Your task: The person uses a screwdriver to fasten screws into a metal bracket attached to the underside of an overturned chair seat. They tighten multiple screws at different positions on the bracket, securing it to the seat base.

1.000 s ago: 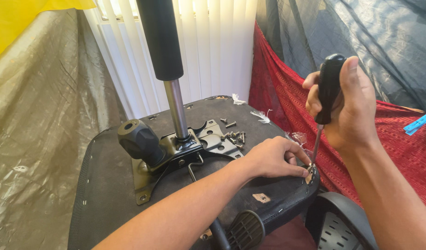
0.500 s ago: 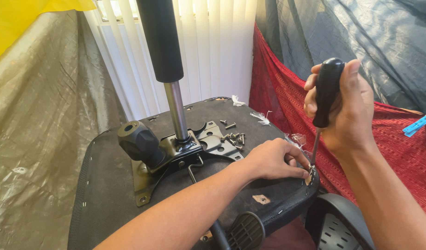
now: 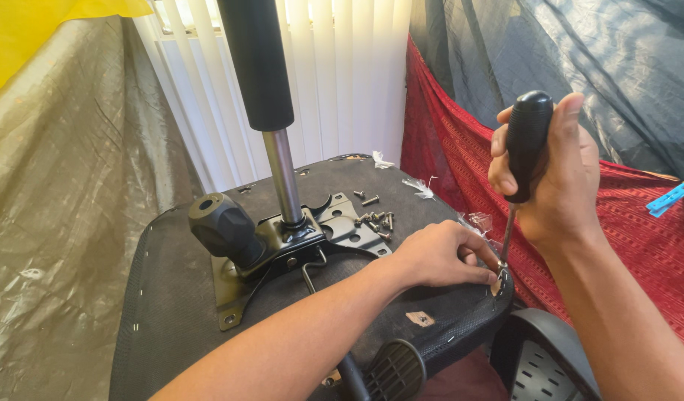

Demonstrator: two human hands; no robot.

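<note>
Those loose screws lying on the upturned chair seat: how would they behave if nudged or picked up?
The loose screws look small and cylindrical, so they would probably roll or scatter. They appear to be metal, likely stiff. Lying partly on the black mounting plate, they may slide more easily there than on the seat underside.

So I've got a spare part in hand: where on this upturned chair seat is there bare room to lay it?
The dark fabric seat underside is bare left of the black metal mounting plate. Crowded: loose silver screws behind the plate, and the right edge where the left hand and black-handled screwdriver work.
</note>
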